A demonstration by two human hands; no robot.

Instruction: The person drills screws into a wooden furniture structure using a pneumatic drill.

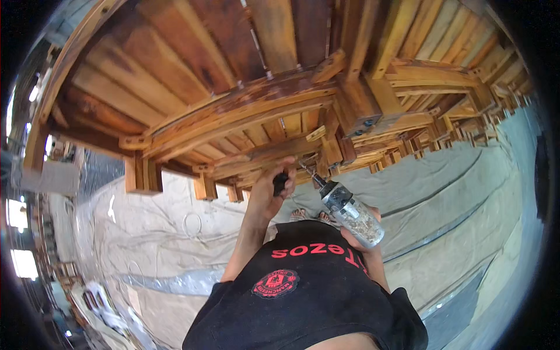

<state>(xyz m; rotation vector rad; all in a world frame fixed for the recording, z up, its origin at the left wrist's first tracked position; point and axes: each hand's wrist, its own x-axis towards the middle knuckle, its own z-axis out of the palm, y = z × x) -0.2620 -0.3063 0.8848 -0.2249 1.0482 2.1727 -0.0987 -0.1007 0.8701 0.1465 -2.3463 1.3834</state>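
My right hand [372, 219] is closed around a hand tool with a scuffed silver cylinder [360, 221], a black collar and a thin pointed tip. The tip angles up and to the left, close to the wooden undersides; whether it touches them I cannot tell. Left of the tool, my left hand [271, 189] curls around a small black object [281, 183] whose kind is unclear. The fingertips of that hand reach up near the tool's tip. Slatted brown wooden furniture [245, 125], with rails and short square legs, fills the upper part of the view just beyond both hands.
More wooden frames with square legs [379, 105] run off to the far right. Wrinkled pale sheeting [175, 216] covers the floor, with a bluish strip [181, 282] across it. My bare feet [299, 214] stand beneath the hands. Assorted items [105, 309] lie along the left side.
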